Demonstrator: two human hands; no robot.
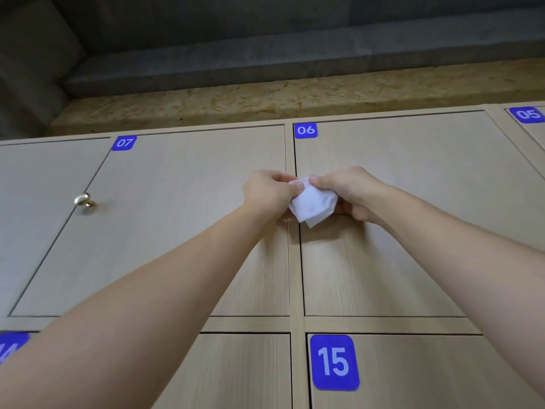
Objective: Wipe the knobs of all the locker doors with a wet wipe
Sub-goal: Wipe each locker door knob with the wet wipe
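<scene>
White wet wipe [313, 205]; pale beige woodgrain locker doors [188, 231]; blue labels [334, 362], white numerals; brass-gold knob [83, 199], left.

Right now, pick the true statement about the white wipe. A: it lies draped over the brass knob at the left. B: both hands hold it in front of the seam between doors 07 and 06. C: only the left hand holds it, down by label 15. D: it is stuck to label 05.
B: the left hand and right hand both pinch the wipe between doors 07 and 06; the brass knob is bare.
</scene>
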